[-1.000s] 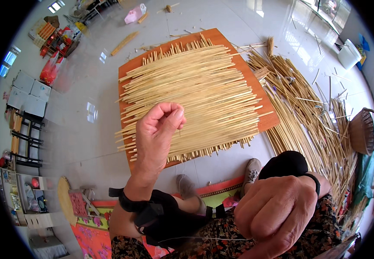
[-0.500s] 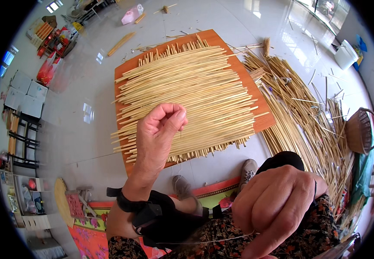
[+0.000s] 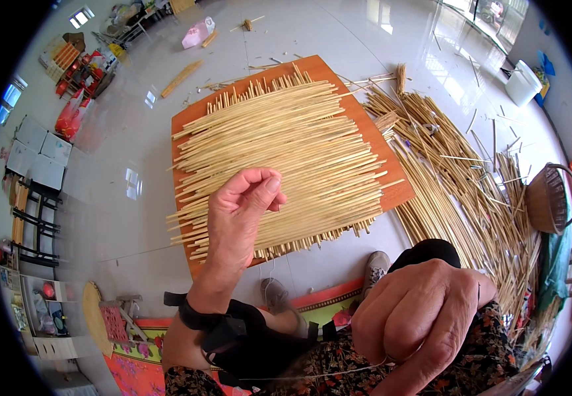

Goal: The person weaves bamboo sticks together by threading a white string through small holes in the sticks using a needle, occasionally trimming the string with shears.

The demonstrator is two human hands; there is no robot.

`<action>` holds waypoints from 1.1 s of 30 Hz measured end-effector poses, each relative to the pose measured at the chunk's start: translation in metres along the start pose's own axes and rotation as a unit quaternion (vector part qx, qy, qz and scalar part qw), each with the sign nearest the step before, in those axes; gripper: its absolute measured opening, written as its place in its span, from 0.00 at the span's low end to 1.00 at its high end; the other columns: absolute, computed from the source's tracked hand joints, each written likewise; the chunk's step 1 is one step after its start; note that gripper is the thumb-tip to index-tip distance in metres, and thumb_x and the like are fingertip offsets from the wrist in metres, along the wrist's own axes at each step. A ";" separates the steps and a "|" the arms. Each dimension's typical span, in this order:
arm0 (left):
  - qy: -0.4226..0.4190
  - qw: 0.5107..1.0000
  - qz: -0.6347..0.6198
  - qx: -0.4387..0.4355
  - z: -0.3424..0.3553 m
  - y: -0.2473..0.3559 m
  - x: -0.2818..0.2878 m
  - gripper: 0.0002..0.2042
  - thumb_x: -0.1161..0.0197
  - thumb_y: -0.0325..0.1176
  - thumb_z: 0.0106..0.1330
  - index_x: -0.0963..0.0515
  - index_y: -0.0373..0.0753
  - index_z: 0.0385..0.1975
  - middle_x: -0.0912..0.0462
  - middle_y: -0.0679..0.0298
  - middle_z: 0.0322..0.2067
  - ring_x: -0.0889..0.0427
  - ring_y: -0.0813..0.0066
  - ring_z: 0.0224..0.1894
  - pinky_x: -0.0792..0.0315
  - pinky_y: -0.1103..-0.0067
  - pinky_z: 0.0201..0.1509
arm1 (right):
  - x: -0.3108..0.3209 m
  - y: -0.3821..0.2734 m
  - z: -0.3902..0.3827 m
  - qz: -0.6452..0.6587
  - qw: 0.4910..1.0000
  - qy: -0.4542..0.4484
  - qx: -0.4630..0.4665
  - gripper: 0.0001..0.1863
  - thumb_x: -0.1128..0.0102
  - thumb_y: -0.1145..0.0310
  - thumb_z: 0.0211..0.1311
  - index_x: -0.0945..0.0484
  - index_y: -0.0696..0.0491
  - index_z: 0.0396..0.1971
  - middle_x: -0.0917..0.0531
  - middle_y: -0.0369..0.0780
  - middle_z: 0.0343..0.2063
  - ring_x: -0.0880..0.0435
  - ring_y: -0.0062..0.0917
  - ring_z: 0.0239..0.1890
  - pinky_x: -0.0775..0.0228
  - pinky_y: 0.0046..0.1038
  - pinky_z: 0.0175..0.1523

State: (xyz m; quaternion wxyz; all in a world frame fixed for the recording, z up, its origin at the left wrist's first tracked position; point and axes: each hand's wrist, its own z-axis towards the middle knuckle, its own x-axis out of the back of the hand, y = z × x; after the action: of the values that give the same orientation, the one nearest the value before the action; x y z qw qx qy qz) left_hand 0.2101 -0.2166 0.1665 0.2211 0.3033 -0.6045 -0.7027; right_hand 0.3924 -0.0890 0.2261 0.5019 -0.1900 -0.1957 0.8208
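Note:
My left hand (image 3: 243,204) is raised above a mat of straw-coloured stalks (image 3: 299,142), its thumb and forefinger pinched together. What sits in that pinch is too thin to make out. The stalks lie side by side over a crosswise layer on a reddish-brown board (image 3: 399,193). Low at the right, above my lap, my right hand (image 3: 424,317) is closed, knuckles up. A white thread (image 3: 325,375) runs across my patterned clothing into its curled fingers. A loose bit of thread also hangs below the mat's near edge, beside my shoe (image 3: 274,294).
A large heap of loose stalks (image 3: 457,178) spreads over the floor right of the board. Beyond it are a wicker basket (image 3: 551,198) and a white bucket (image 3: 522,83). A red floral mat (image 3: 131,376) lies near my feet; a black rack (image 3: 35,221) stands left.
The view has shifted slightly, so the board sits a little lower and further left. Both hands keep nearly the same pose; the thin dark line below my left fingertips no longer shows.

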 end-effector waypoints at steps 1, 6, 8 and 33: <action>-0.004 1.000 -0.006 0.005 0.000 0.000 -0.001 0.07 0.36 0.32 0.70 0.20 0.36 0.42 0.18 0.68 0.31 0.20 0.81 0.33 0.25 0.82 0.39 | 0.000 -0.001 0.002 0.001 1.000 0.003 0.000 0.07 0.31 0.75 0.59 0.14 0.65 0.31 0.29 0.36 0.18 0.26 0.24 0.19 0.26 0.25 0.28; 0.004 1.000 -0.008 0.016 -0.002 0.003 -0.001 0.07 0.36 0.32 0.70 0.20 0.37 0.42 0.19 0.69 0.30 0.20 0.81 0.32 0.25 0.81 0.38 | 0.004 0.008 0.005 -0.033 0.999 -0.006 0.027 0.06 0.33 0.76 0.61 0.14 0.65 0.31 0.28 0.36 0.18 0.25 0.24 0.19 0.24 0.24 0.33; -0.002 1.000 -0.017 0.011 0.001 0.002 -0.003 0.07 0.36 0.32 0.70 0.20 0.37 0.42 0.19 0.69 0.30 0.20 0.82 0.32 0.25 0.81 0.37 | 0.004 0.001 -0.003 -0.057 0.998 0.019 -0.001 0.05 0.32 0.74 0.61 0.13 0.61 0.34 0.27 0.35 0.18 0.24 0.24 0.20 0.18 0.26 0.43; -0.151 0.969 -0.185 0.071 -0.025 0.004 -0.020 0.20 0.33 0.27 0.66 0.30 0.33 0.55 0.18 0.63 0.34 0.20 0.79 0.33 0.25 0.81 0.40 | 0.023 0.043 -0.021 -0.037 0.836 0.418 -0.353 0.06 0.38 0.68 0.67 0.18 0.55 0.33 0.20 0.32 0.21 0.28 0.12 0.20 0.38 0.16 0.27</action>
State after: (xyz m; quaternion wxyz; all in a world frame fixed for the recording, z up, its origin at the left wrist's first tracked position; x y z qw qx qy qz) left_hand 0.2416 -0.2211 0.1716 -0.0285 0.3156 -0.6122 -0.7245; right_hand 0.3613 -0.0836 0.1840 0.4649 -0.6719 -0.2504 0.5193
